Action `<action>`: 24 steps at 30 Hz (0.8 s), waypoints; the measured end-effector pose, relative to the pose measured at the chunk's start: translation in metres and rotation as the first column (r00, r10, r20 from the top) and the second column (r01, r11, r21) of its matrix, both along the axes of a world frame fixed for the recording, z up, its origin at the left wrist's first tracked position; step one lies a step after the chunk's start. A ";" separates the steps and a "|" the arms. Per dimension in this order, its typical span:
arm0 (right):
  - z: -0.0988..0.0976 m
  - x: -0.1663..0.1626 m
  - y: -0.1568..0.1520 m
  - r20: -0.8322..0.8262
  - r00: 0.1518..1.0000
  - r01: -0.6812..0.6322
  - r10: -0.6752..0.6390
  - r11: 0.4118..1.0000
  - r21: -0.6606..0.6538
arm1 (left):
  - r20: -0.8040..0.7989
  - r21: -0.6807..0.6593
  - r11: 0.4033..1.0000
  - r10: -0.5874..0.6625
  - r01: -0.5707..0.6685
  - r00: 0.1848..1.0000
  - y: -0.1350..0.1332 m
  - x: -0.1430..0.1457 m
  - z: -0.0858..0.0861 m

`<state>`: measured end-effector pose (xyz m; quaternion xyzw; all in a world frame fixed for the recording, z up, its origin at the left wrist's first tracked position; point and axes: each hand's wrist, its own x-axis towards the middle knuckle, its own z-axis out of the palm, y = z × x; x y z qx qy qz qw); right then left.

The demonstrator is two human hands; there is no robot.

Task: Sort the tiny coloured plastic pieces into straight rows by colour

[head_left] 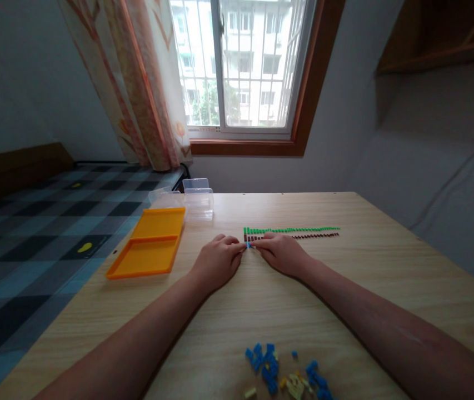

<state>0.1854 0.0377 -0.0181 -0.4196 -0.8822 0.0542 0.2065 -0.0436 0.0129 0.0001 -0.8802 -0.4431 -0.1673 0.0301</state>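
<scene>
Closest to me, small blue and yellow blocks (280, 372) lie loose on the pale wood-grain table (345, 289). Farther out, my left hand (215, 261) and right hand (282, 253) meet fingertip to fingertip, both pinched closed on one tiny blue piece (248, 244). That piece sits at the left end of a thin brown row (303, 236), just below a studded green row (290, 229). A flat orange tray (149, 250) and a clear plastic box (197, 200) lie off to my left.
</scene>
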 end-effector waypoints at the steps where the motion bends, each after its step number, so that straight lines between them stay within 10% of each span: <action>1: 0.001 0.000 -0.001 0.007 1.000 0.002 -0.002 1.000 0.001 | -0.001 0.000 1.000 0.001 -0.001 1.000 0.000 0.000 0.000; 24: 0.005 -0.001 -0.007 0.033 0.999 0.041 -0.039 0.999 -0.034 | 0.109 -0.037 0.997 0.066 -0.062 0.992 0.000 0.000 -0.002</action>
